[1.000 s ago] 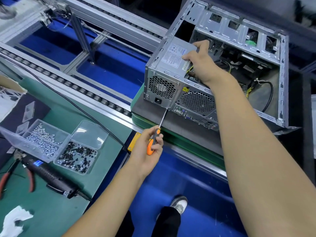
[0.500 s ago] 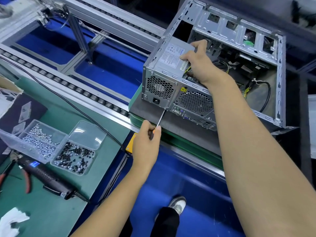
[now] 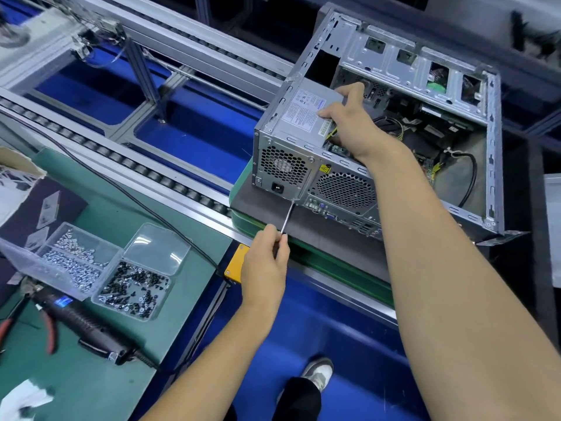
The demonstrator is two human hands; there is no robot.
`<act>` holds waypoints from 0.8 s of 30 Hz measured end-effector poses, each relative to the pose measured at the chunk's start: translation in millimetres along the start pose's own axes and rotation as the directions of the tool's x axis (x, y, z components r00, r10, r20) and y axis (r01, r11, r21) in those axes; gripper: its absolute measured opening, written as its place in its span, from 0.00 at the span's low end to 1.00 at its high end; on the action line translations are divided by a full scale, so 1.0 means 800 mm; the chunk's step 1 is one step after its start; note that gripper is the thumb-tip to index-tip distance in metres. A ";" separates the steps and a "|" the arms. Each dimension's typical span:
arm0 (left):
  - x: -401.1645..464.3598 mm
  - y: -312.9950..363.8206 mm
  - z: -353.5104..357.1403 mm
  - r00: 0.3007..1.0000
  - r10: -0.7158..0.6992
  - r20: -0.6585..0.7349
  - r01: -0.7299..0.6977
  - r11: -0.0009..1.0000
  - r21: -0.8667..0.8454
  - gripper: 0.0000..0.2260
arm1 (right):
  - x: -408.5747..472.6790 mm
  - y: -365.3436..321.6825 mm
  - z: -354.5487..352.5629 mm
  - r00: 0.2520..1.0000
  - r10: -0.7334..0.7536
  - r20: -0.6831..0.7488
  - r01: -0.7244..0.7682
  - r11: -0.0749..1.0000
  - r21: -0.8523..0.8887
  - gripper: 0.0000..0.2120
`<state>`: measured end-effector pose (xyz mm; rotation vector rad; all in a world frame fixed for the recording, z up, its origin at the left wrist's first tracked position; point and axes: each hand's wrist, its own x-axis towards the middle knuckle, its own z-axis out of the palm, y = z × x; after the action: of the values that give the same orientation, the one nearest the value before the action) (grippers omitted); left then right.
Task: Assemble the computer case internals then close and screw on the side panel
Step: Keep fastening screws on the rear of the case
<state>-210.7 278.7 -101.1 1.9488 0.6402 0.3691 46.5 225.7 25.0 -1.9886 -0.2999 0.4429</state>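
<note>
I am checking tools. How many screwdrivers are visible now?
2: a manual screwdriver in the left hand, and an electric screwdriver on the green mat. Others may be hidden.

Left hand [image 3: 264, 262] hides the screwdriver [image 3: 287, 216] handle

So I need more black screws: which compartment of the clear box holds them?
The near compartment of the clear box, closest to the black electric screwdriver. The compartment to its left holds silver screws, and the open lid holds none.
</note>
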 end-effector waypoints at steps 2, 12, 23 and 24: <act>0.000 -0.002 -0.004 0.995 0.091 -0.044 -0.077 0.965 0.252 0.12 | 0.001 0.001 0.000 1.000 0.003 0.003 -0.003 1.000 0.002 0.10; -0.001 0.016 -0.037 0.999 -0.048 0.010 0.047 0.998 0.036 0.08 | -0.005 -0.001 -0.003 1.000 -0.015 0.002 0.015 0.999 0.045 0.12; 0.037 0.190 -0.106 0.967 0.244 0.067 -0.228 0.956 -0.182 0.10 | -0.130 -0.082 -0.013 0.914 -0.170 -0.369 0.175 0.984 -0.022 0.06; 0.042 0.210 -0.103 0.955 0.286 0.081 -0.269 0.948 -0.172 0.09 | -0.145 -0.084 -0.013 0.943 -0.129 -0.307 0.147 0.989 0.034 0.05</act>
<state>-179.7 299.4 85.4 1.8920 0.2575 0.4739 -54.6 200.5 110.3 -1.9316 -0.2272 0.0509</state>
